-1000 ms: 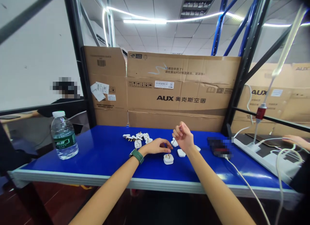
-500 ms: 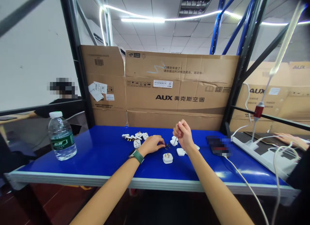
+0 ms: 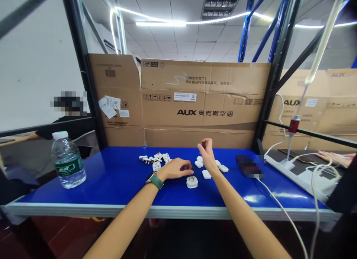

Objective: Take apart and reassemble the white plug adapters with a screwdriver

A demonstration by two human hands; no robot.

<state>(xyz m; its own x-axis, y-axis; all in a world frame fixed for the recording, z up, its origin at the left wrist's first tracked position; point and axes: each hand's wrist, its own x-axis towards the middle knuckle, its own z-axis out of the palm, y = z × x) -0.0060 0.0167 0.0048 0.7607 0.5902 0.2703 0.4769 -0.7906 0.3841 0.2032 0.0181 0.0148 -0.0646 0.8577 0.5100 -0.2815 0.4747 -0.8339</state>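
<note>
My left hand (image 3: pixel 176 168), with a green-banded watch (image 3: pixel 156 181) on its wrist, rests low over the blue table. Its thumb and fingers curl together beside small dark pieces (image 3: pixel 193 169), too small to name. Just below these fingertips sits a white plug (image 3: pixel 192 182) with its pins up. Raised above the table, my right hand (image 3: pixel 206 151) has its fingers curled; something dark shows inside them, but I cannot make it out. White rounded pieces (image 3: pixel 206 174) lie around its wrist. Left of my left hand is a group of white plug parts (image 3: pixel 156 166), some with brass pins.
A water bottle (image 3: pixel 69 160) stands at the left of the blue table (image 3: pixel 117 181). On the right are a dark blurred device (image 3: pixel 248 166) with a white cable and a power strip (image 3: pixel 295 177). Cardboard (image 3: pixel 178 125) walls the back. Another person's hand (image 3: pixel 334 157) shows far right.
My right hand has turned and loosened slightly; the thin shaft seen below it no longer shows. My left fingers have moved slightly right and down, over the small dark pieces. The view has shifted slightly.
</note>
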